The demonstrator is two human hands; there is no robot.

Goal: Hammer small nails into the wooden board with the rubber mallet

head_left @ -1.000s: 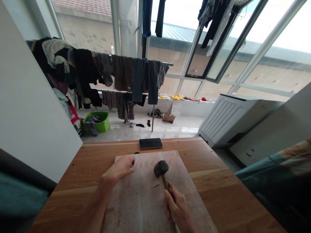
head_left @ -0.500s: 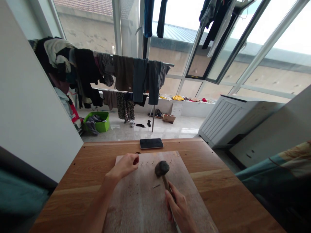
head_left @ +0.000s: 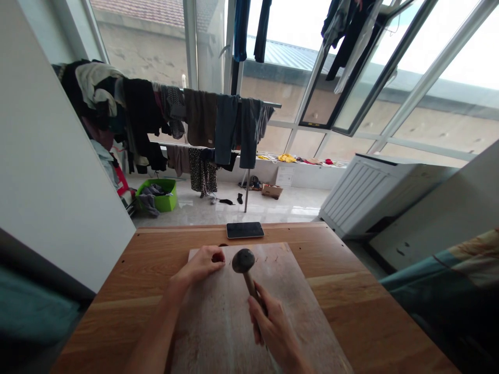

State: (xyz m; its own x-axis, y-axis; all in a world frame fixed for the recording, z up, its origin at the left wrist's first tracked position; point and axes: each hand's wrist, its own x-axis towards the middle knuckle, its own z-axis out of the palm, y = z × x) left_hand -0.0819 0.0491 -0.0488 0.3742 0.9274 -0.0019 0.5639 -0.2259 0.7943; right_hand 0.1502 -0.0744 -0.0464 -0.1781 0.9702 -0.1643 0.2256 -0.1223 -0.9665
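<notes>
My right hand point(head_left: 273, 319) is wrapped round the handle of a dark-headed mallet point(head_left: 244, 261). The mallet's head is raised over the far part of a worn wooden board point(head_left: 218, 322). My left hand point(head_left: 206, 261) rests at the board's far left, thumb and fingers pinched together; what they hold, if anything, is too small to make out. Several thin nails point(head_left: 266, 258) stand in a row along the board's far side, to the right of my left hand. The mallet's head hides part of that row.
Beneath the board is a wooden table point(head_left: 351, 296), with a black phone point(head_left: 245, 230) lying near its far edge. Beyond the table are a rack of hanging clothes point(head_left: 200, 117), a green basket point(head_left: 167, 195) and a white ribbed appliance or cabinet point(head_left: 351, 192). A white panel point(head_left: 50, 171) stands at the left.
My right hand has moved the mallet left, bringing its head closer to my left hand. A loose nail seen on the board earlier is now hidden. My left hand keeps its pinch.
</notes>
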